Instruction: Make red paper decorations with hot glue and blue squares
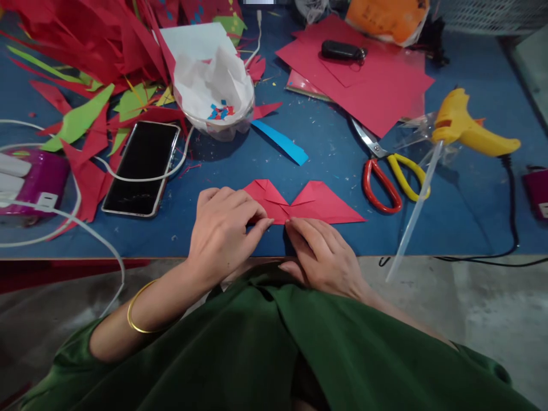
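A folded sheet of red paper [329, 204] lies near the table's front edge, with two peaks and a notch between them. My left hand [226, 225] is closed on its left part, thumb and curled fingers at the lower edge. Against the middle of that lower edge press the fingertips of my right hand [323, 251], its thumb lower down by the table edge. The left end of the paper is hidden under my left hand.
Right of the paper are scissors [381, 177] and a yellow glue gun [471, 128], its glue stick overhanging the edge. Farther back lie red sheets [363, 85], a blue strip [280, 141] and a lined bowl [218, 128]. A phone [141, 168], cables and paper scraps [85, 114] fill the left.
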Tool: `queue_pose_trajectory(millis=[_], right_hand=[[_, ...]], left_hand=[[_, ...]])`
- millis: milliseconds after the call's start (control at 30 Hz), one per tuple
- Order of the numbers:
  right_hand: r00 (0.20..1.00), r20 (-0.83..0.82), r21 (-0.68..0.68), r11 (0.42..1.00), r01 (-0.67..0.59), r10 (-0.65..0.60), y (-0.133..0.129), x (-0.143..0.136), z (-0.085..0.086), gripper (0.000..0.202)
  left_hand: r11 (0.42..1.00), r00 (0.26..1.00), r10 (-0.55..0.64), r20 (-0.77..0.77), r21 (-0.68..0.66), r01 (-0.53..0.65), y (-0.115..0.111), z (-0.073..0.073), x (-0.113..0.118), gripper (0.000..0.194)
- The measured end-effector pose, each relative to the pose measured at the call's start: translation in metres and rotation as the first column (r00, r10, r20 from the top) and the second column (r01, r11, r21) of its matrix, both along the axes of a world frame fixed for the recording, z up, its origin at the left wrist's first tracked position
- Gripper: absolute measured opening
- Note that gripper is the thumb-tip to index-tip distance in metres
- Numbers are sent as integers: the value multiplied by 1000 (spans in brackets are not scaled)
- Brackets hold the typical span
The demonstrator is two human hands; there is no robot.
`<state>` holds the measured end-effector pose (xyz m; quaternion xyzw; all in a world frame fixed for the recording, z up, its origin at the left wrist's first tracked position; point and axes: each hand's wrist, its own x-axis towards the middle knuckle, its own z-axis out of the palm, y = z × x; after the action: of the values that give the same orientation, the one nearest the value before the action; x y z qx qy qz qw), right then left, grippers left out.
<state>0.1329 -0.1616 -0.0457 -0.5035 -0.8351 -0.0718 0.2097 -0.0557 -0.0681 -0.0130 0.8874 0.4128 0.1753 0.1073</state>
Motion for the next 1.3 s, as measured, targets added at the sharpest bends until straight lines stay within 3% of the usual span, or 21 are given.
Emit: queue_pose_trajectory(millis=[267, 800, 1033, 1300], right_hand=[[999, 41, -42, 999, 4, -2, 3, -6, 2, 60], [983, 185, -27, 1000, 1, 4, 9, -14, 9, 58], [979, 201, -16, 1000, 19, -15, 10, -16, 8, 54], [970, 242, 14, 999, 33, -36, 9, -19, 7, 51]], left_hand=[[1000, 1000, -3, -10, -12, 3, 1, 0, -2, 19], [999, 997, 33, -64, 1, -33, 10, 3, -38, 22], [997, 999, -6, 42, -76, 9, 18, -5, -57, 20], [995, 1000, -17, 11, -97, 18, 18, -4, -56, 21]])
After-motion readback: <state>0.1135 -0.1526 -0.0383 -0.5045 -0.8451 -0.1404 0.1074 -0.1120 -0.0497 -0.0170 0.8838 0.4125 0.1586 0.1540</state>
